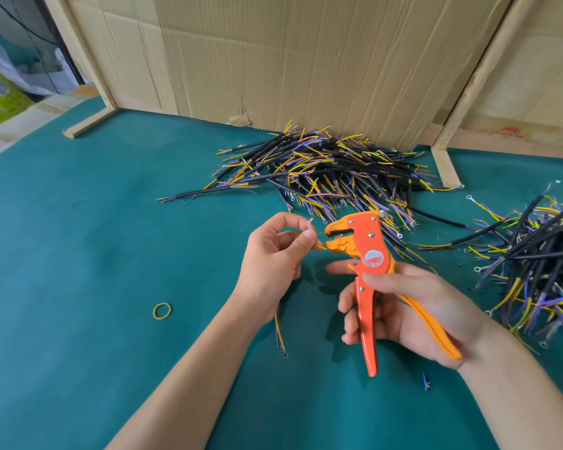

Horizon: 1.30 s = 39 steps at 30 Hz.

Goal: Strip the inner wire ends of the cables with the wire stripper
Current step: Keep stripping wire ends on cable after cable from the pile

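Observation:
My right hand (413, 306) grips the handles of an orange wire stripper (368, 254), whose jaws point left and stand open. My left hand (273, 251) pinches a thin yellow inner wire (319, 245) of a cable between thumb and forefinger. The wire's tip reaches the stripper's jaws. The rest of that cable (278, 332) hangs under my left wrist, its far end showing yellow and blue wires on the green table (78, 254).
A large pile of black cables (322, 170) with yellow and purple wires lies at the back against a cardboard wall (290, 60). A second pile (546, 264) lies at the right. A yellow rubber band (162, 311) lies at the left, a blue scrap (426, 383) near my right arm.

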### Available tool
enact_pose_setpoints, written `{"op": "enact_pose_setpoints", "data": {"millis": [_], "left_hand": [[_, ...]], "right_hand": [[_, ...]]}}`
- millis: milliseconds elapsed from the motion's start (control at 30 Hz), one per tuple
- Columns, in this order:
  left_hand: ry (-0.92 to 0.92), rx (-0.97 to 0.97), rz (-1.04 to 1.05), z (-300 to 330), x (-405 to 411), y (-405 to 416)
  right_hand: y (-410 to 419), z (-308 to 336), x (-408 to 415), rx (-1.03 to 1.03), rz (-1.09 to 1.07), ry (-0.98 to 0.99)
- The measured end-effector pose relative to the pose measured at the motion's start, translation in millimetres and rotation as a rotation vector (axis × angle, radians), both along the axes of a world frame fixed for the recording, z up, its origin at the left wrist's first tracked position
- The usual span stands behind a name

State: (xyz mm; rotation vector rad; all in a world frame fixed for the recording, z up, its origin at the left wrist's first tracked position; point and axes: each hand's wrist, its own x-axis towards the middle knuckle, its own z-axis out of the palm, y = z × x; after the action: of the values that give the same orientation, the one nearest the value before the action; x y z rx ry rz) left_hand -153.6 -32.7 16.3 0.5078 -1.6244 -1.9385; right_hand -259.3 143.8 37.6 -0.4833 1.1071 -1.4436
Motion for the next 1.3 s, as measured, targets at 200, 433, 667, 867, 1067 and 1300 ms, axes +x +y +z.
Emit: {"op": "enact_pose_setpoints", "data": {"millis": [200, 433, 667, 867, 1067, 1300], "left_hand": [[0.002, -0.060, -0.066, 1.2, 1.2, 0.9], [0.017, -0.061, -0.131, 3.2, 1.6, 0.7], [0.023, -0.046, -0.153, 1.9, 1.7, -0.7], [0.020, -0.032, -0.182, 1.8, 1.5, -0.8], [-0.006, 0.068, -0.188, 1.2, 1.3, -1.0], [-0.134, 0.035, -0.144, 3.1, -2.4, 2.4]], "right_hand": [[-1.5, 0.9, 1.3, -0.016, -0.009, -0.001], [-1.6, 0.0, 2.1, -0.027, 0.004, 0.000], [-0.9, -2.4, 1.3, -0.049, -0.002, 0.000], [-2.0, -4.6, 2.1, -0.042, -0.047, 0.004], [-4.0, -4.8, 3.7, -0.046, -0.082, -0.010], [-3.4, -2.1, 4.3, -0.043, -0.088, 0.027]]}}
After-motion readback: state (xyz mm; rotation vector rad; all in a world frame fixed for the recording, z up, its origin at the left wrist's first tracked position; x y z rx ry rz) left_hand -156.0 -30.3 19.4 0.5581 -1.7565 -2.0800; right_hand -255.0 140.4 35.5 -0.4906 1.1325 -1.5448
